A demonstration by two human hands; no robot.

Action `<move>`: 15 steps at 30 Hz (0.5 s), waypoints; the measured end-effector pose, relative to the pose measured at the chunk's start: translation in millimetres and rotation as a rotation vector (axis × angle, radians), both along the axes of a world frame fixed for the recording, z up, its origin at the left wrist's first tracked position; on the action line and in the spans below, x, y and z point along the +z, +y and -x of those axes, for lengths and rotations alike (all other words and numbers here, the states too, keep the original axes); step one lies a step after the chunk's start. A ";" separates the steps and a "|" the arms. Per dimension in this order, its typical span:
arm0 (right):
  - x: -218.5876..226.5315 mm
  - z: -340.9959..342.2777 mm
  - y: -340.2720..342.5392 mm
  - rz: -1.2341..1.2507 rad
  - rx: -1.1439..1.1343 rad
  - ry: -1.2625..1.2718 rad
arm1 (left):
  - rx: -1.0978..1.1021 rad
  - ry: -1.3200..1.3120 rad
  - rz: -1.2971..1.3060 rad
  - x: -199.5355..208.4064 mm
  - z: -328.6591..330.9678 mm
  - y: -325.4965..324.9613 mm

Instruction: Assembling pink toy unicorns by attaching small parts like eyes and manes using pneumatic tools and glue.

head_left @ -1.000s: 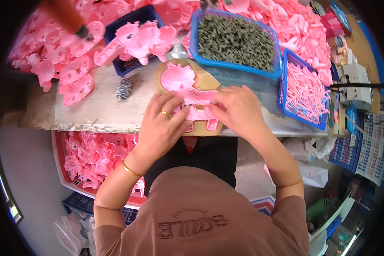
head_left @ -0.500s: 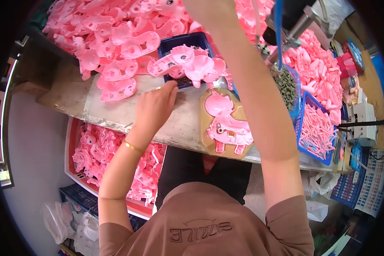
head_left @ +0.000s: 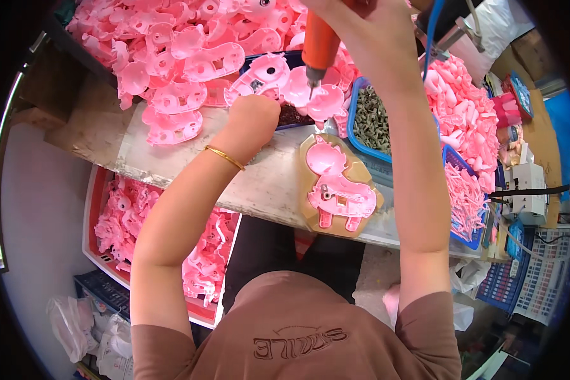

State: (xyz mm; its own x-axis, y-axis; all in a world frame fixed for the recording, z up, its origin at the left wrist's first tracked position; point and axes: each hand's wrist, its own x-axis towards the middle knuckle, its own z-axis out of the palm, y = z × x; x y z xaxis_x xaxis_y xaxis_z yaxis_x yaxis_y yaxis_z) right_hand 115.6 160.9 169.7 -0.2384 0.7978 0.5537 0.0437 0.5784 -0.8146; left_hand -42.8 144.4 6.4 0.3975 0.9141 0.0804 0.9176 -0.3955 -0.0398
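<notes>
My right hand (head_left: 383, 38) grips an orange power screwdriver (head_left: 319, 41), its bit pointing down over a pink toy shell (head_left: 326, 101). That shell lies across a dark blue tray (head_left: 289, 60) with small dark screws (head_left: 291, 115) in it. At the tray's near left side is my left hand (head_left: 254, 117), its fingers curled in and mostly hidden; what they hold, if anything, does not show. Nearer to me, a pink animal-shaped shell half (head_left: 354, 196) sits hollow side up in a tan jig (head_left: 310, 168).
Pink shells (head_left: 164, 57) heap up at the back left. A blue basin (head_left: 350, 120) of small grey parts (head_left: 370, 117) stands beside my right forearm. Further right are pink parts (head_left: 456, 107) and a blue basket (head_left: 475, 239) of thin pink pieces. A red-and-white crate (head_left: 90, 237) of pink shells sits below the bench.
My right hand has come back toward me, bringing the orange screwdriver into view over the shell on the tray. My left hand has moved right and curled in further at the tray.
</notes>
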 end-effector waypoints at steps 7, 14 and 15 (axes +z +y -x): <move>-3.3 -25.1 -38.2 0.095 0.052 0.058 | 0.067 0.060 0.058 3.8 0.1 -2.8; -21.6 -61.1 -53.0 0.133 0.031 -0.050 | 0.016 -0.006 -0.067 5.0 8.2 -26.7; -24.8 -63.8 -53.6 0.137 0.034 -0.047 | -0.004 -0.018 -0.114 1.1 11.1 -29.4</move>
State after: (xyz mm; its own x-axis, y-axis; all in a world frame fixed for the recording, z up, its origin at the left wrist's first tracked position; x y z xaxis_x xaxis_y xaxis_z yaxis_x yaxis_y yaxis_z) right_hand 179.4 107.3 144.9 -0.2897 0.8562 0.4278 0.0657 0.4637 -0.8835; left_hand -53.9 115.0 7.5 0.3987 0.8969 0.1912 0.9170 -0.3931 -0.0680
